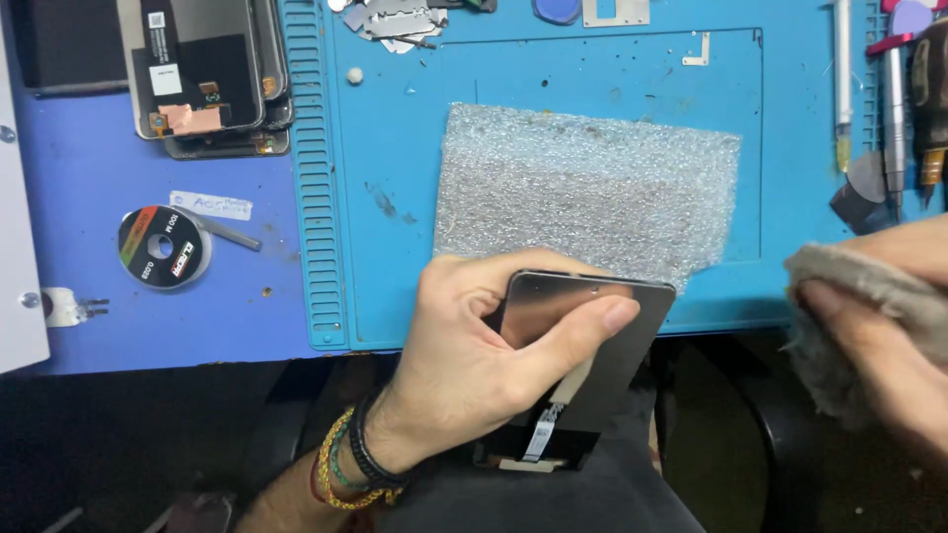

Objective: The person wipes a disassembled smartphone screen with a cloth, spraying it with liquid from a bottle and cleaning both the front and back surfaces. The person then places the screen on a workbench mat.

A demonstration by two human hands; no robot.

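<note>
Left hand (464,350) palm down, fingers (583,331) curled in a firm grip, beaded bands round the wrist, right hand (889,336) at the edge, fingers bunched closed

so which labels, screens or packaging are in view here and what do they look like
Phone screen panel: in the left hand, dark, glossy rectangle.
Stacked screen panels: top left, dark with copper patch.
White label strip: on the blue table, small rectangle.
Wire spool: beside it, round, black with an orange-green label.

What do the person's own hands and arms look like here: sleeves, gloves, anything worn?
Both hands are bare, no gloves or rings visible. The left hand has no sleeve showing; its wrist carries stacked bracelets: black cord bands plus yellow, green and red braided threads. The right hand shows nothing worn.
</note>
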